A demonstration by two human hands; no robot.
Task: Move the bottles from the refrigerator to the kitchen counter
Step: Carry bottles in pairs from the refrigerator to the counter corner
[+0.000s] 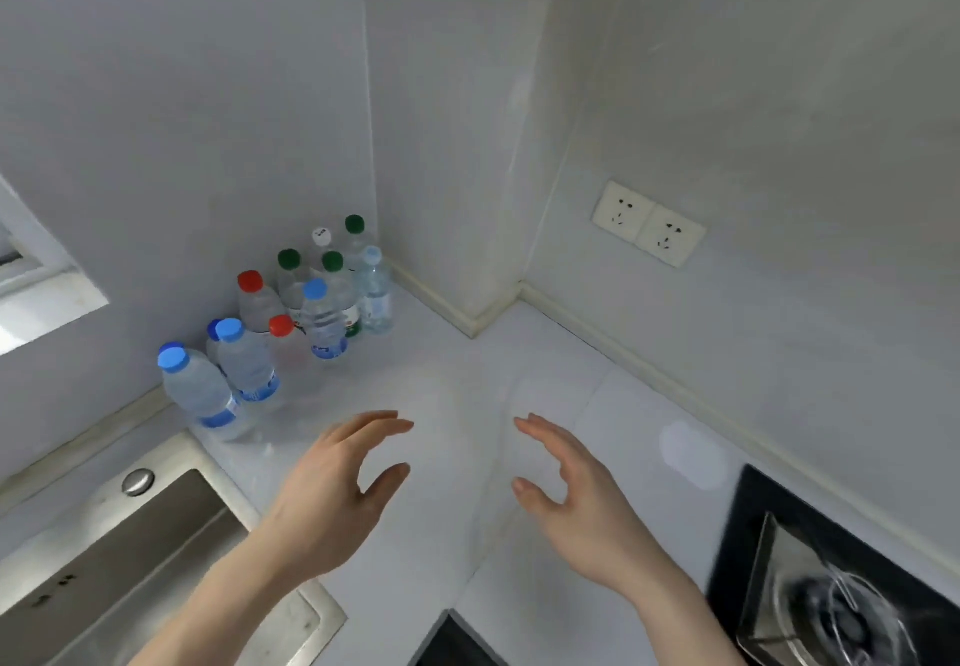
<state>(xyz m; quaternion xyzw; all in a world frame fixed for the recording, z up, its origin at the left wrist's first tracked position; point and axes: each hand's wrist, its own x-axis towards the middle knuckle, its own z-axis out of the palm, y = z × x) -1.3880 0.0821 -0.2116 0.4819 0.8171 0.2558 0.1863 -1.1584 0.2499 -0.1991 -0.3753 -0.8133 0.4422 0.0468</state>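
Observation:
Several clear plastic bottles stand clustered in the back left corner of the white kitchen counter (467,385), with blue, red, green and white caps. Nearest me is a blue-capped bottle (200,392); a second blue-capped one (247,359) stands behind it, and a red-capped bottle (257,299) is further back. A green-capped bottle (340,286) stands near the wall corner. My left hand (337,483) and my right hand (576,489) hover above the bare counter in front of the bottles, fingers curved and apart, holding nothing. The refrigerator is out of view.
A steel sink (130,561) lies at the lower left, its rim close to the nearest bottle. A black gas hob (831,598) fills the lower right. A double wall socket (649,224) sits on the right wall. A window frame (31,270) shows at far left.

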